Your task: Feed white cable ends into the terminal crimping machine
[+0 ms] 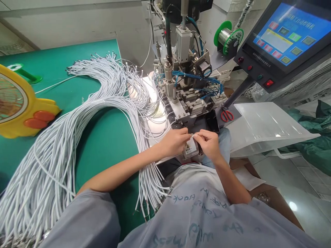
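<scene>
Just below the centre of the frame, the left hand [176,140] and the right hand [210,143] are meeting fingertip to fingertip in front of the machine [187,89]. Between them they are pinching the end of a thin white cable [193,136]; the thumb and forefinger of each hand are closed together on it. The short visible stretch of cable is lying roughly level, its long axis running left to right across the frame, from one hand to the other. Which way its tip is pointing cannot be told, since the fingers are covering it. Just beneath the fingertips a small white label [190,147] with a warning mark is showing on the front of the machine.

To the left, a thick bundle of white cables [85,117] is sweeping across the green table [103,144]: it is starting at the upper left-centre with its stripped ends fanned out, curving down and spreading toward the lower left corner, while another sheaf is hanging over the table edge beside the left forearm. A yellow duck-shaped fan [23,103] is sitting at the far left edge. Red-handled scissors [227,115] are lying on the machine's base, right of centre. A touch screen [287,32] is filling the upper right corner, with a green spool [227,37] just left of it, and a clear plastic tray [266,127] is jutting out at mid right.
</scene>
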Motion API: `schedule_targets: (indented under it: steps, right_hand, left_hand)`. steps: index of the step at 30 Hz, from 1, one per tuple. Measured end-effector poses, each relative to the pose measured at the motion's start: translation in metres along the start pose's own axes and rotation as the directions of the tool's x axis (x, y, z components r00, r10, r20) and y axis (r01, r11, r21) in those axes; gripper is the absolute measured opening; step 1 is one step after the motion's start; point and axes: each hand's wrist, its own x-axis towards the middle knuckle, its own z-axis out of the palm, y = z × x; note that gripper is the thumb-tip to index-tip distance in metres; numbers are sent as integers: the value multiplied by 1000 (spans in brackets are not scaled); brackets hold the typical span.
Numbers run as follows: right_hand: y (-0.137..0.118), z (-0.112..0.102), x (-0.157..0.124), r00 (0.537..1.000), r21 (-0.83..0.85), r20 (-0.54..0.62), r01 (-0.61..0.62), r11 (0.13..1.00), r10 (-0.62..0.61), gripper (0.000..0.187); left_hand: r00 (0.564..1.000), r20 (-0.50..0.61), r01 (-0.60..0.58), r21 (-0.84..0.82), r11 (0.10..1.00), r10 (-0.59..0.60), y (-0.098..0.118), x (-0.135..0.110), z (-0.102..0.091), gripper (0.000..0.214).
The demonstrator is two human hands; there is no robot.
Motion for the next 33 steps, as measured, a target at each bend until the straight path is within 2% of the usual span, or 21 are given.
schedule_targets:
  steps: [2, 4, 7, 11, 17, 22, 26, 33]
  right_hand:
    - [5, 6, -2, 998, 53, -68, -3, 999, 6, 24]
    - [13, 9, -2, 996, 93, -88, -26, 995, 34, 23]
    - [29, 9, 6, 994, 115, -41, -91, 989, 97, 21]
    - [52, 9, 27, 975, 151, 38, -221, 963, 218, 22]
    - [60, 21, 44, 941, 218, 137, -333, 917, 309, 23]
    - [59, 23, 47, 933, 201, 180, -344, 917, 311, 23]
    - [59, 19, 50, 927, 174, 216, -346, 922, 307, 23]
    - [58, 16, 57, 908, 161, 265, -374, 913, 325, 21]
  left_hand:
    - [997, 0, 71, -140, 988, -72, 2, 0, 3, 25]
    - [995, 35, 98, -196, 976, -93, 1, 0, 4, 27]
    - [981, 163, 116, -81, 990, -102, -7, 2, 3, 19]
    - [934, 290, 174, 134, 976, -207, -23, 5, 4, 21]
    - [919, 303, 203, 181, 962, -251, -28, 6, 10, 26]
    - [918, 310, 199, 183, 963, -249, -27, 5, 10, 27]
    - [927, 308, 163, 186, 969, -216, -27, 4, 11, 35]
    - [890, 387, 171, 207, 963, -241, -22, 6, 3, 35]
